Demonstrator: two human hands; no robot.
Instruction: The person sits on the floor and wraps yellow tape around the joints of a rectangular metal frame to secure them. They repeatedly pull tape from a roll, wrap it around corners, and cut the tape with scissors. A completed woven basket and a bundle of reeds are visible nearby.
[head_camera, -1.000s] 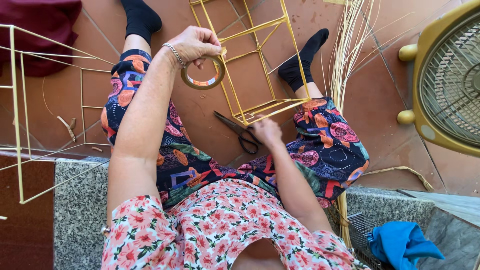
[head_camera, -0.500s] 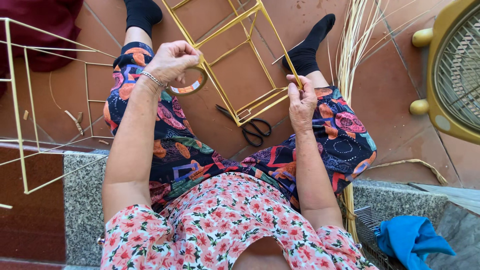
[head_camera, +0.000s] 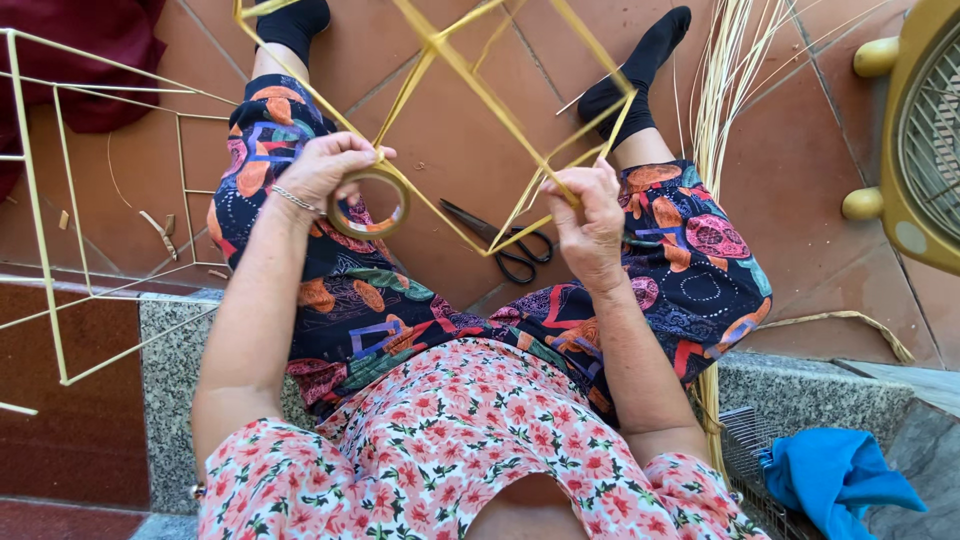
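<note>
At the far left, a second frame of pale yellow sticks is seen standing on the tiled floor, beside a dark red cloth in the upper corner. A few short stick offcuts are scattered on the tiles inside it.

Next, the left hand is raised above the left knee, its wrist ringed by a thin bracelet. A single roll of tape is pinched by it, thumb and fingers curled around the ring. The roll is held against one bar of the stick frame, which is lifted over the lap between the two legs and is tilted so that one corner points down toward the body.

Under that frame, one pair of black-handled scissors is left lying on the tiles between the knees, partly crossed by the frame's bars and touched by neither hand.

Further right, the right hand is closed around the lower right bar of the frame, fingers pressed together over the stick.

Beyond the right leg, a bundle of long pale reeds is laid along the floor, and one bent strand is curved away from it. At the right edge, part of a yellow fan is seen, and a blue cloth is bunched on the stone ledge below.
</note>
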